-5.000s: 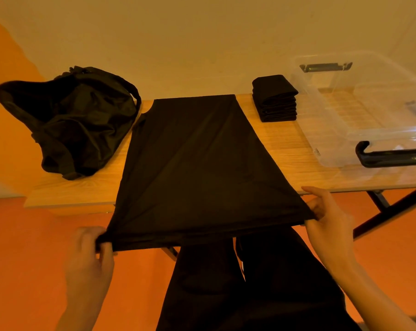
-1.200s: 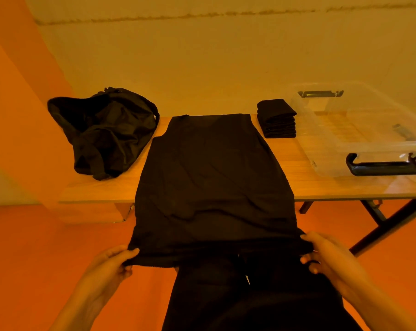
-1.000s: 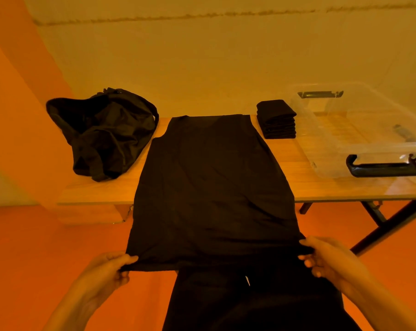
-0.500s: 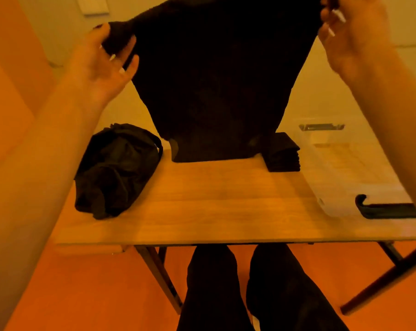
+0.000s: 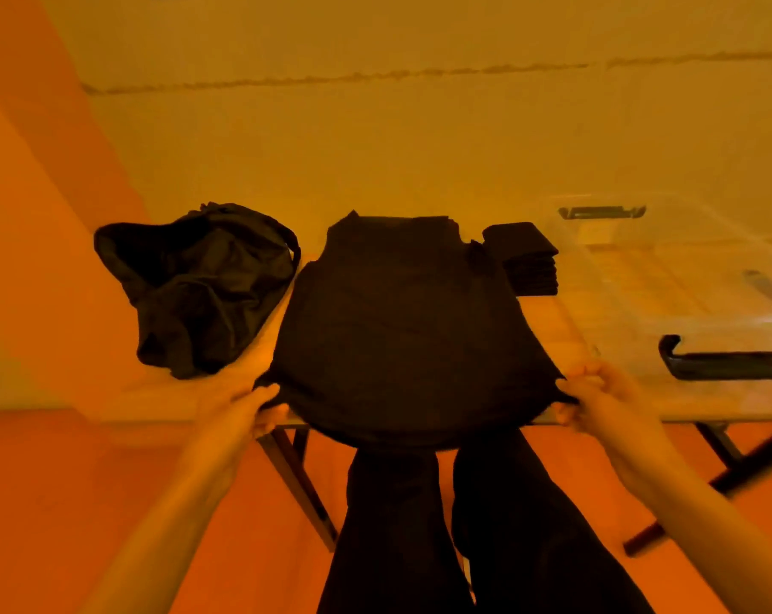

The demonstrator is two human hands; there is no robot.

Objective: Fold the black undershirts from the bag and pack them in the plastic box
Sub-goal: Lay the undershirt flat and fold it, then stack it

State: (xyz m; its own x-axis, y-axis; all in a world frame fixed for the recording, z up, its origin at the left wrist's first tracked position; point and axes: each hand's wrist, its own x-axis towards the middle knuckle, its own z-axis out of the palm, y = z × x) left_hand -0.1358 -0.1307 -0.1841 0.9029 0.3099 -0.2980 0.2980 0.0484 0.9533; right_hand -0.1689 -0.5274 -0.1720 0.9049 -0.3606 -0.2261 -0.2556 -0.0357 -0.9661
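Undershirt (image 5: pixel 401 330) lies spread on the table (image 5: pixel 556 334), its near hem drooping off; it looks soft, light and limp. Left hand (image 5: pixel 246 401) and right hand (image 5: pixel 596 396) each pinch a near corner, both grips closed on cloth.

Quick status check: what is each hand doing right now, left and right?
Left hand: closed, pinching the near left corner of the black undershirt.
Right hand: closed, gripping the undershirt's near right corner.
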